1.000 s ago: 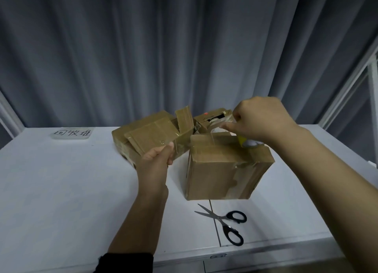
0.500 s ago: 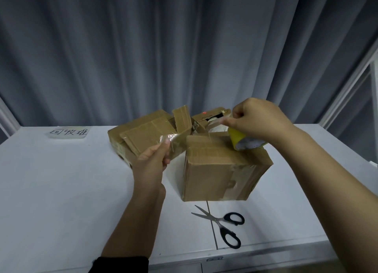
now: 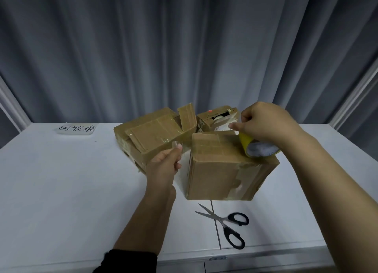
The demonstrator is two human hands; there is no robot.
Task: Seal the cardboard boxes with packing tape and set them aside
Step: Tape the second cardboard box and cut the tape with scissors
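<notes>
The nearest cardboard box [image 3: 223, 170] stands closed. At its top right edge the right hand [image 3: 266, 123] grips a yellow tape roll [image 3: 257, 149]. Just left of the box the left hand [image 3: 164, 166] pinches the tape end [image 3: 176, 145], apparently stretching a strip to lay across the flaps. Scissors [image 3: 219, 219] lie in front.

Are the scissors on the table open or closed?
Open, a little. The scissors lie flat on the table, and their two blade tips stand apart in a narrow V. The black handles are apart too.

Table [image 3: 61, 180] open at left; scissors [image 3: 219, 219] before box [image 3: 212, 174].
</notes>
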